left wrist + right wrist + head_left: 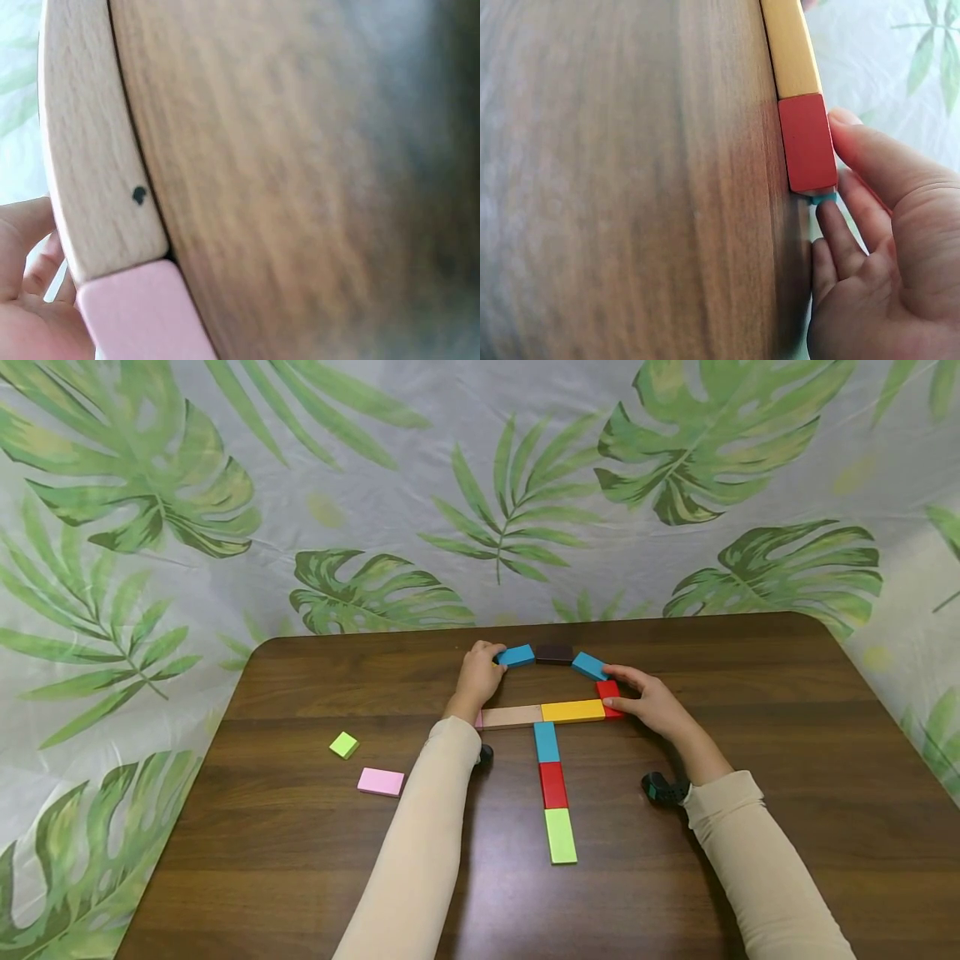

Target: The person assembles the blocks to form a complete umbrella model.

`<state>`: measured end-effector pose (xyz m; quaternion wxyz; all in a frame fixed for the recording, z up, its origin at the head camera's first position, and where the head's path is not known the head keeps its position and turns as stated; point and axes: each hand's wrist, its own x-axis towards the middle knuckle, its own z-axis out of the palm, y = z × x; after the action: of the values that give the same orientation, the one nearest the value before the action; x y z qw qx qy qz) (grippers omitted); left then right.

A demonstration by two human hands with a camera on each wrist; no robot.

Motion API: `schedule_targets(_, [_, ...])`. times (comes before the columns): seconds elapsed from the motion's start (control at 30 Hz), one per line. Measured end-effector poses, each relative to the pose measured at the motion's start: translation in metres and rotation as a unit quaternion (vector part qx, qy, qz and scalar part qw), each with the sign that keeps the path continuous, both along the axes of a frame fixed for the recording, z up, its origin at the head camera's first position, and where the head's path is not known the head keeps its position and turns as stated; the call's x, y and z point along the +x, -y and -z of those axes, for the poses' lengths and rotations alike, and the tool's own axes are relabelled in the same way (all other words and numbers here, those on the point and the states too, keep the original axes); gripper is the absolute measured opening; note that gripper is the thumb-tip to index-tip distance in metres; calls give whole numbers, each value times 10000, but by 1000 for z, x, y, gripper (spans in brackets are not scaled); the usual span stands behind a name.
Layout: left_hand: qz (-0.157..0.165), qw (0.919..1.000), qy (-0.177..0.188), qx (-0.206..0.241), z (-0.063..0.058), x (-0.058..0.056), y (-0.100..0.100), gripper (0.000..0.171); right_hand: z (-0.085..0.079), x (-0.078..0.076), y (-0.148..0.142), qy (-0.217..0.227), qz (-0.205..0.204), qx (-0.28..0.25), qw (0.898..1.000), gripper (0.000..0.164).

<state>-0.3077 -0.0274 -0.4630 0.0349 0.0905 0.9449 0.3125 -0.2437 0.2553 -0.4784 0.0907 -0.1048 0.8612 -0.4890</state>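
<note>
At the left end of an arc of blocks, my left hand curls over a yellow block, mostly hidden under its fingers. A blue block lies against its fingertips. My right hand has its fingers extended at the arc's right side. Its index finger reaches the right blue block, and its thumb touches a red block. Between the blue blocks sits a dark brown block. Below runs a row with a beige block and a yellow block; a pink block adjoins the beige one.
A column of a blue block, a red block and a lime block extends toward me. To the left lie a small lime block and a pink block. A leaf-patterned cloth hangs behind the brown table.
</note>
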Motion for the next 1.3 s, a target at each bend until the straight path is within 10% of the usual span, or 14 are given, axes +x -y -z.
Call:
schedule_targets(0.43, [90,9999,78,87,-3,0,7,43,1,0,1,-13,-34,-134,9999,58])
schedule_targets(0.83, [441,9972,-241,548,-33,2,20,47,-20,6,7,-145,62,-589,9981,62])
schedule_targets(1.3, [1126,9863,-1151,359,-85,48,63,56,-80,41,16,-934,-42,-659,9934,68])
